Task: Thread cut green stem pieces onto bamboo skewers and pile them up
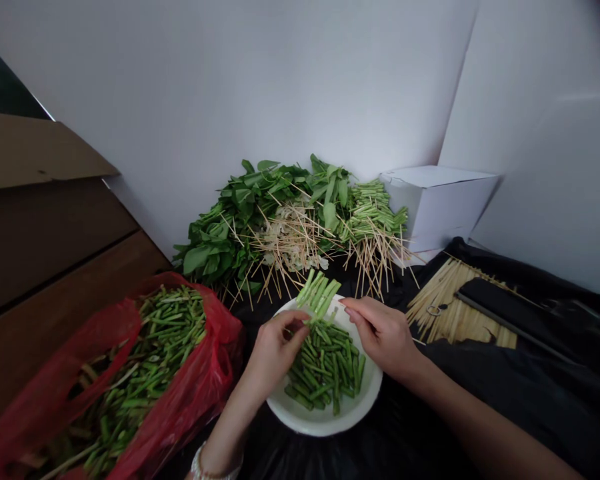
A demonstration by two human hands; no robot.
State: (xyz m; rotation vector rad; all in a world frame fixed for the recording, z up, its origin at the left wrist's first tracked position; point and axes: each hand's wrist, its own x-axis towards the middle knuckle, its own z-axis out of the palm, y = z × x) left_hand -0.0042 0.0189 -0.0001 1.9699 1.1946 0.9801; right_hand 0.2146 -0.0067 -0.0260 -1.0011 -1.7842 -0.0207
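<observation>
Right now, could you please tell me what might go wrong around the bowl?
The pale stems at the left hand jut past the far rim of the bowl and might drop outside. Skewer ends pointing toward the right hand could prick it. The red bag gapes open, so a knock might spill its cut stems.

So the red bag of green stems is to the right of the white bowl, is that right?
Not quite: the head view shows the red bag of green stems to the left of the white bowl.
</observation>
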